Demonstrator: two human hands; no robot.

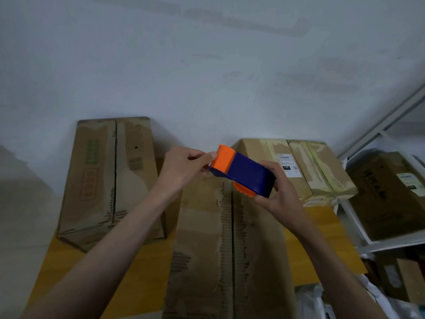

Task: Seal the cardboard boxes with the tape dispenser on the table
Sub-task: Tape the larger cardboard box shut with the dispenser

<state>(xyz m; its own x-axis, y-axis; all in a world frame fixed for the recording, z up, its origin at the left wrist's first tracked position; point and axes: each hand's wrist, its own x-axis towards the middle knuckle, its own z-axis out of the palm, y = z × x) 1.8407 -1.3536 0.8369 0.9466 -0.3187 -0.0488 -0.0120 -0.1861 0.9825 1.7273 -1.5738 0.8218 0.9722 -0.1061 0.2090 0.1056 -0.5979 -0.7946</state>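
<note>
A blue and orange tape dispenser (241, 172) hangs in the air above the far end of the middle cardboard box (227, 249). My right hand (279, 194) grips its blue rear end from below. My left hand (184, 166) pinches the orange front end with thumb and fingers. The middle box lies lengthwise on the wooden table (142, 272), its top flaps closed with a dark seam down the centre. A second cardboard box (108, 178) lies to the left, also with a centre seam. A third, smaller box (305, 166) at the back right carries a white label and old tape strips.
A white wall rises behind the table. A white metal shelf (358, 226) stands at the right with more cardboard boxes (386, 194) on it. Plastic bags (322, 300) lie low at the right, beside the table's edge.
</note>
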